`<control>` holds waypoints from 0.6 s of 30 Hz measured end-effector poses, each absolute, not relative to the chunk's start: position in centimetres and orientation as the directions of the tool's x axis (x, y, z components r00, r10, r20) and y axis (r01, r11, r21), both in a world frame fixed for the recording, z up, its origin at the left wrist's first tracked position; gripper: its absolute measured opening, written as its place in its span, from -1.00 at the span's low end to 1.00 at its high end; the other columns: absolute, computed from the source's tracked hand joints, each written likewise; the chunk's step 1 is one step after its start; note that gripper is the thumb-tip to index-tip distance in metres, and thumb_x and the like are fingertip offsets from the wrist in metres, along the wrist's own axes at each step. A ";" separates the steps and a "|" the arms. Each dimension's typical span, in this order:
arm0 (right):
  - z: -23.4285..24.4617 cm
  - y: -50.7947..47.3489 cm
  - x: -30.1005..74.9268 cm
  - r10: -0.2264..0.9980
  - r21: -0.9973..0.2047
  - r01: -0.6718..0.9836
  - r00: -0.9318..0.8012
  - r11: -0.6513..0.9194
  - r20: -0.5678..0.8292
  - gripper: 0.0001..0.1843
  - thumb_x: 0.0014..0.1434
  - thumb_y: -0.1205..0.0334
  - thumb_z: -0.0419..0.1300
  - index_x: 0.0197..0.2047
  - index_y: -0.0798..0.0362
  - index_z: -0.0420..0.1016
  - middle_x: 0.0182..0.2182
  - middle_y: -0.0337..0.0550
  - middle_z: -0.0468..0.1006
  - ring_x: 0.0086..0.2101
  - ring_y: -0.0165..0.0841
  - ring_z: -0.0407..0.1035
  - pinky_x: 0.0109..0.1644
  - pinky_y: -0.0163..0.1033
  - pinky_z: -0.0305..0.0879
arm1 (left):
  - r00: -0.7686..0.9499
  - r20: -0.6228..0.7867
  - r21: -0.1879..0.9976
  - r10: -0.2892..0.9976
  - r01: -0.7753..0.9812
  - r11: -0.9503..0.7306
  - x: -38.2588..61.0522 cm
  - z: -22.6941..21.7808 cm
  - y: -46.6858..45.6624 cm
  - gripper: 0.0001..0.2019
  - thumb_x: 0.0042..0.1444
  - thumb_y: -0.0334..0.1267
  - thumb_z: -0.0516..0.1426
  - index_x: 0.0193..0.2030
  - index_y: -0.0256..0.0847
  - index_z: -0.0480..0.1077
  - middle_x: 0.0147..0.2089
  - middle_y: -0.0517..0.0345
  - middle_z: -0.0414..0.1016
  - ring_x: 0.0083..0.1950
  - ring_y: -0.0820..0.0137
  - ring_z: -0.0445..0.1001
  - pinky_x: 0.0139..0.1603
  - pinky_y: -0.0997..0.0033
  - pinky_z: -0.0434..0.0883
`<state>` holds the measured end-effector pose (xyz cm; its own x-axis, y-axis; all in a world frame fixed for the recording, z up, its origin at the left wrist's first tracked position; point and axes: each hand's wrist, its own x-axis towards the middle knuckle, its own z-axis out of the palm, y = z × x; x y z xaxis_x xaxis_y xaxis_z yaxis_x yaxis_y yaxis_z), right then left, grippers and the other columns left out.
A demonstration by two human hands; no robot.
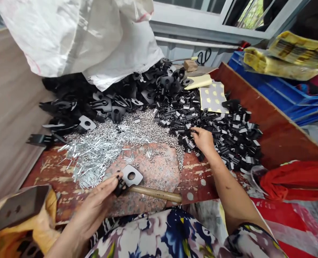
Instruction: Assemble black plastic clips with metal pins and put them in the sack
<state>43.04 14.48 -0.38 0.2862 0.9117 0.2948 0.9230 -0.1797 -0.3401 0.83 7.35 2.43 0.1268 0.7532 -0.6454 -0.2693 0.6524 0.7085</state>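
Observation:
My left hand (98,195) is closed on a black plastic part with a flat plate (137,174) that has a round hole. It holds the part over a speckled stone slab (153,170). A wooden tool handle (159,194) lies across the slab, passing under the part; its head is hidden or hard to make out. At the edge of a heap of small black plastic clips (236,138), my right hand (204,140) pinches what looks like one small black clip (193,130). Loose metal pins (93,157) spread over the table between the hands and the heaps.
Larger black plate parts (105,102) pile up beneath a white sack (132,46). A dotted sheet (213,96) rests on the clips. Scissors (204,56) and a wooden block (190,65) are at the back. A reddish board (266,114) bounds the right side, a blue crate (271,89) beyond.

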 end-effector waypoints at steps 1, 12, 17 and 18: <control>0.2 13.9 42.6 0.897 -0.348 0.920 0.298 -0.179 0.326 -0.75 0.27 0.35 0.17 -0.08 0.08 0.66 -0.12 0.01 0.69 -0.09 -0.15 0.52 0.05 -0.10 0.37 | 0.125 -0.640 0.722 0.758 -0.237 0.650 0.8 2.4 7.5 -0.55 -0.27 -0.04 0.55 -0.20 -0.15 0.70 -0.01 0.01 0.60 0.03 0.21 0.48 -0.13 0.48 0.52; 2.8 7.8 24.7 0.846 -0.638 0.634 -0.051 0.437 0.530 -0.80 0.26 0.37 0.21 -0.21 -0.11 0.63 -0.33 -0.31 0.67 -0.25 -0.31 0.51 0.38 0.21 0.11 | 0.409 -0.341 0.840 0.846 -0.272 0.470 7.0 3.1 8.1 -0.76 -0.04 -0.08 0.44 -0.35 -0.20 0.66 -0.09 0.05 0.35 -0.23 0.39 0.39 -0.33 0.45 0.56; 2.4 7.1 23.7 0.824 -0.619 0.620 -0.079 0.481 0.561 -0.71 0.28 0.43 0.09 -0.16 -0.06 0.60 -0.35 -0.27 0.63 -0.27 -0.32 0.49 0.43 0.29 0.01 | 0.418 -0.305 0.835 0.856 -0.316 0.452 6.7 2.8 7.9 -0.77 0.01 -0.10 0.42 -0.34 -0.23 0.65 -0.11 0.07 0.38 -0.27 0.43 0.47 -0.31 0.46 0.58; 2.3 6.9 23.6 0.823 -0.627 0.603 -0.089 0.493 0.562 -0.70 0.28 0.43 0.08 -0.14 -0.05 0.60 -0.34 -0.25 0.63 -0.26 -0.31 0.50 0.43 0.30 0.02 | 0.421 -0.303 0.834 0.855 -0.318 0.452 6.5 2.6 7.8 -0.78 0.02 -0.10 0.41 -0.34 -0.23 0.65 -0.12 0.07 0.39 -0.28 0.44 0.47 -0.31 0.46 0.58</control>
<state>23.64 6.85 2.34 -0.0886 0.8226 0.5617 0.6028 0.4931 -0.6272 6.51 7.82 2.63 0.4213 0.8548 -0.3029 -0.3175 0.4519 0.8336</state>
